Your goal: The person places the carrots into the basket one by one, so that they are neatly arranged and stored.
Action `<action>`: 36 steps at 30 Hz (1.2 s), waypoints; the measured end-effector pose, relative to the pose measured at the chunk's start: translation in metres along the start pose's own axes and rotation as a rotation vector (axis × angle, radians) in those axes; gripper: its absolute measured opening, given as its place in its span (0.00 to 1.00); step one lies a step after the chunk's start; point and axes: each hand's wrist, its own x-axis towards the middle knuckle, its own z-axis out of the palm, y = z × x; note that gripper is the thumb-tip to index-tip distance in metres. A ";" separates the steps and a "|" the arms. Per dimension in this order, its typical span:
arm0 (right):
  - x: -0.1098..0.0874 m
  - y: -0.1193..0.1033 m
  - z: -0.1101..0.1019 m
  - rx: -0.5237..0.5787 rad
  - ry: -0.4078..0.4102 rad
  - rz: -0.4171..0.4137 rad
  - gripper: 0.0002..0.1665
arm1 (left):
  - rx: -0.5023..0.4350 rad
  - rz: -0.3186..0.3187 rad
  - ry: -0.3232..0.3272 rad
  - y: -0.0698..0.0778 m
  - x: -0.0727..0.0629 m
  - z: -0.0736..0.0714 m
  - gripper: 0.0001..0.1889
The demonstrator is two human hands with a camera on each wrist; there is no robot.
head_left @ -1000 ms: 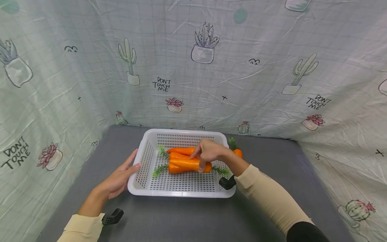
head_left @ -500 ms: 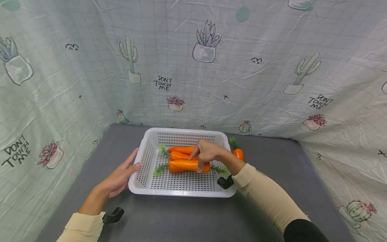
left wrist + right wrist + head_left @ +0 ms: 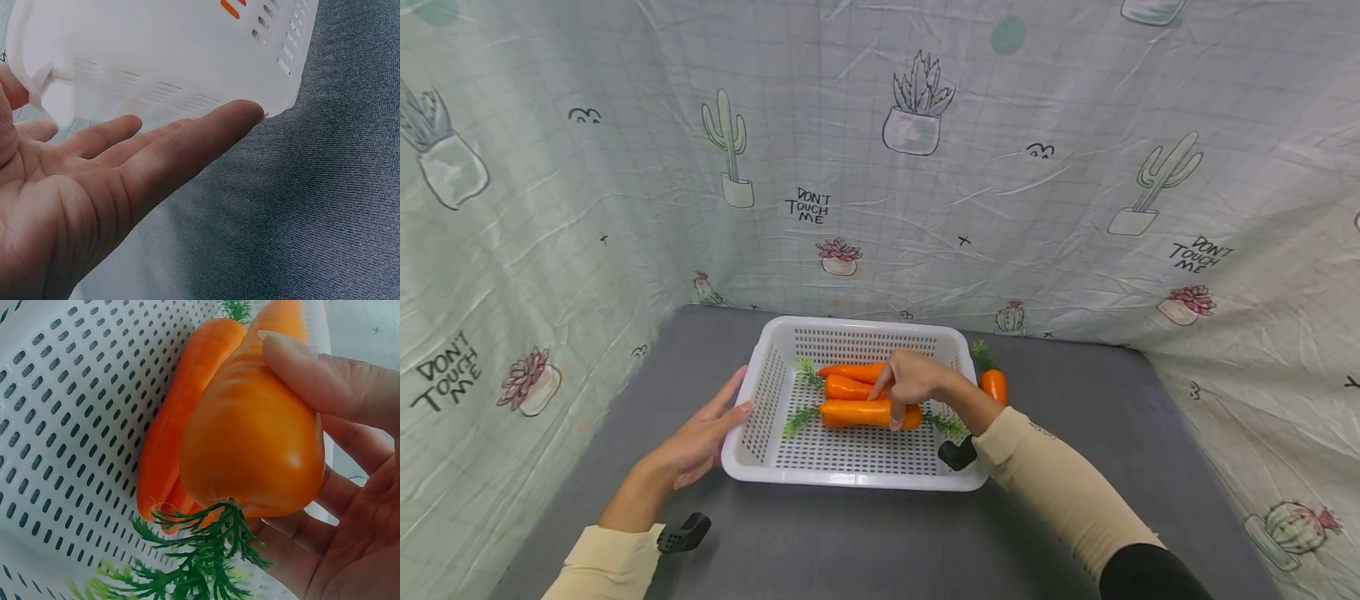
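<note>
In the head view a white perforated plastic basket (image 3: 850, 477) holds several orange carrots with green tops. My right hand (image 3: 917, 375) reaches in and grips the front carrot (image 3: 857, 412) near its thick end. Up close in the right wrist view, my thumb lies along the top of this carrot (image 3: 250, 437) and the fingers are beneath it. Just behind it lie a middle carrot (image 3: 844, 387) and a back carrot (image 3: 847, 372), both partly hidden by my hand. My left hand (image 3: 696, 446) rests against the basket's left side, its fingers (image 3: 187, 147) fairly straight along the outer wall.
Another carrot (image 3: 993, 385) lies outside the basket on the right, partly covered by my forearm. The basket stands on a dark grey surface (image 3: 1075, 450). A cloth printed with cactus drawings (image 3: 850, 108) surrounds the back and sides.
The front carrot has shifted towards the basket's front under my right hand, opening a gap to the middle carrot. My left hand has stayed at the basket's side.
</note>
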 end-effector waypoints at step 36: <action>0.016 0.013 0.019 -0.035 -0.001 0.038 0.22 | 0.002 -0.009 0.014 0.000 0.001 -0.001 0.41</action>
